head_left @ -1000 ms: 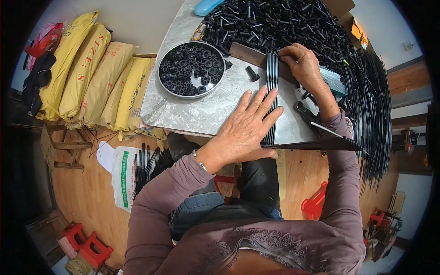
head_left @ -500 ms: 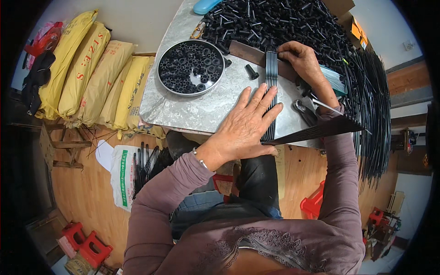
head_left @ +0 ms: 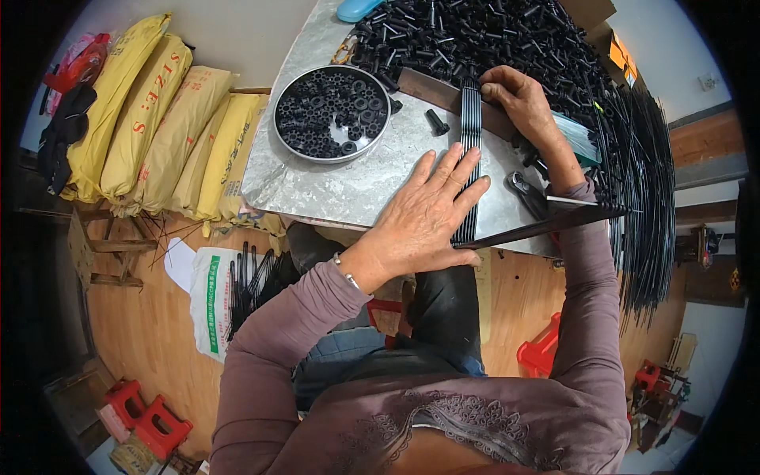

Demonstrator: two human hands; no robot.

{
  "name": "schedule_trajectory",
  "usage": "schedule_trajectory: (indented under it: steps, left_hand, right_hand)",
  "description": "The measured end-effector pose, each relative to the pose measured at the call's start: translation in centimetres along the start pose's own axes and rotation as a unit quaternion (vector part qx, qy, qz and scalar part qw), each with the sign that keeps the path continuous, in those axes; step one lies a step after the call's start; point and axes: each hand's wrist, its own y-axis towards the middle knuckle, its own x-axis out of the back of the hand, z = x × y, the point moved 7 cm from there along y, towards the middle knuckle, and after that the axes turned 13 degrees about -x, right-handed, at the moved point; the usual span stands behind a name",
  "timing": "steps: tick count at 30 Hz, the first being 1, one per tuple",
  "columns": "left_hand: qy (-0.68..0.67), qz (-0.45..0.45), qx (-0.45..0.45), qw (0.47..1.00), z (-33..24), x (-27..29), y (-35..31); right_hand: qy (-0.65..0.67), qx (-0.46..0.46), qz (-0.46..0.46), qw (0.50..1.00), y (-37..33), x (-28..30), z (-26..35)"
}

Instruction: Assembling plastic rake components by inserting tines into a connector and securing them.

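My left hand (head_left: 419,210) lies flat over a row of thin black rods (head_left: 471,119), its fingers stretched out and the thumb near their lower end. The rods lie side by side across the grey table, pointing away from me. From under that thumb a second dark fan of rods (head_left: 546,226) slants right, over my right sleeve. My right hand (head_left: 518,99) is closed, with thumb and forefinger together at the far ends of the rods, beside a brown metal bar (head_left: 431,91). Anything between those fingertips is hidden. One loose black plastic piece (head_left: 436,123) lies left of the rods.
A round metal bowl (head_left: 328,161) of small black ringed parts stands left. Behind the bar lies a heap of black plastic pieces (head_left: 475,36). Pliers (head_left: 528,194) lie right; long black rods (head_left: 649,206) hang off the right edge. Yellow sacks (head_left: 158,119) lean at left.
The slanting fan of rods has dropped slightly at its right end. Both hands keep nearly the same place.
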Motion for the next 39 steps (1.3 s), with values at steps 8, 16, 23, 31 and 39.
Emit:
schedule_trajectory:
  steps: [8,16,23,31,39]
  left_hand:
    - [-0.002,-0.009,0.0,1.0,0.1,0.0,-0.1]
    - [-0.002,0.002,0.001,1.0,0.1,-0.2,0.0]
    - [-0.006,0.004,0.005,1.0,0.2,-0.3,-0.1]
    - [-0.005,-0.001,-0.001,1.0,0.2,-0.2,0.0]
    - [-0.002,-0.001,-0.002,1.0,0.1,-0.1,0.0]
  right_hand:
    - [-0.191,0.026,-0.07,0.979,-1.5,1.8,-0.1]
    - [-0.222,0.112,-0.073,0.966,-1.0,1.9,1.1]
    - [-0.203,0.031,0.003,0.979,-0.1,1.9,0.3]
    - [-0.151,0.018,0.086,0.985,0.7,1.7,0.3]
    - [-0.126,-0.016,0.123,0.984,0.9,1.1,-0.1]
